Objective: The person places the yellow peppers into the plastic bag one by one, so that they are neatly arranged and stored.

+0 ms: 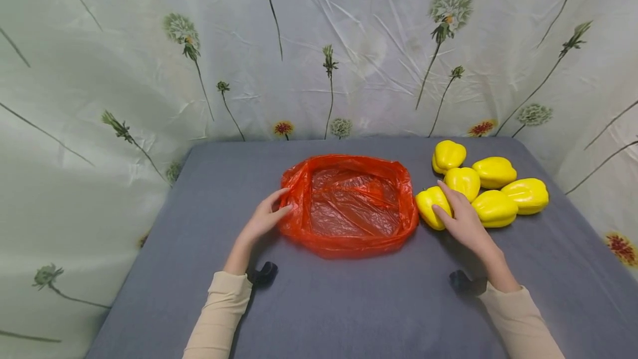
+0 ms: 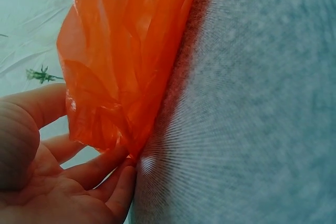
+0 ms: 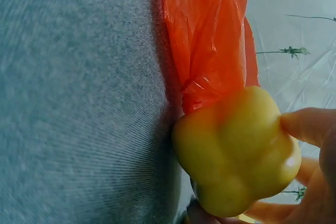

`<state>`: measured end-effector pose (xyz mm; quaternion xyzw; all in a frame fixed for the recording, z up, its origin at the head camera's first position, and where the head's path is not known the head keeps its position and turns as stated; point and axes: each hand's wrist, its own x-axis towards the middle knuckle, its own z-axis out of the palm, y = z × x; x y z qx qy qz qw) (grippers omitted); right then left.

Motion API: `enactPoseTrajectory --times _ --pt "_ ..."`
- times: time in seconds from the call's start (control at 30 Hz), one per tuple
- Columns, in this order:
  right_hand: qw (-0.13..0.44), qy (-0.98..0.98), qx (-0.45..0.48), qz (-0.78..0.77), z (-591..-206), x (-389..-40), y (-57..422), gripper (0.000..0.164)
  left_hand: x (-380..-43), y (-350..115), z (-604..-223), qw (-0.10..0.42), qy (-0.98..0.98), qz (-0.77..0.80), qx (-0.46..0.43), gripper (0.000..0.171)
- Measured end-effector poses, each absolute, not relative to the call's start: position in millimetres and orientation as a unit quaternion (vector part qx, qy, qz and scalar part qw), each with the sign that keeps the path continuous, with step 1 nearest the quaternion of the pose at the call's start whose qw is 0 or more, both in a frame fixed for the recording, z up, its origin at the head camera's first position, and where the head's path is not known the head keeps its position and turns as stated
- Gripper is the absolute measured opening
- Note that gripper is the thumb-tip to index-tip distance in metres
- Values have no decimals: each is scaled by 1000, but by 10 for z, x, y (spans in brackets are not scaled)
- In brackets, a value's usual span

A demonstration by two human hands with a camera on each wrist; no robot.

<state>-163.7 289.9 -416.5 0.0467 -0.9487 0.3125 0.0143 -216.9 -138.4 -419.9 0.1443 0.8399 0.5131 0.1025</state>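
One gray surface [image 1: 359, 303] bears an open red plastic bag [image 1: 354, 209] and six yellow peppers [image 1: 495, 208].
The left hand [image 1: 261, 219], fingers spread, touches the bag's left side; the right hand [image 1: 466, 225], fingers curled, grips the leftmost pepper [image 1: 428, 210] just beside the bag's right edge, five more peppers grouped to the right.

In the head view, your right hand [image 1: 464, 221] covers one side of the held yellow pepper [image 1: 430, 209] and a part of the middle pepper [image 1: 462, 181]. The bottom edge cuts your sleeves [image 1: 217, 314] and the near side of the bench [image 1: 369, 309]. In the left wrist view, the red bag [image 2: 123, 56] hides some fingertips of your left hand [image 2: 58, 187]. In the right wrist view, the border between bag and pepper is blurred.
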Motion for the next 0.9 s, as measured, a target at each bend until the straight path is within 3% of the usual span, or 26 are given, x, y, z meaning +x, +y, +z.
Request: enactPoseTrajectory --times 0.3,0.53,0.9 --pt "-12 -941 97 325 -4099 -1625 2978 67 -2334 -1461 -4542 89 841 514 143 55" --pt "-25 -937 91 336 -4075 -1609 3006 68 -2356 -1463 -4540 92 847 506 135 56" --pt "8 -936 49 349 -4014 -1564 2946 68 -2332 -1472 -4570 81 857 487 147 56"
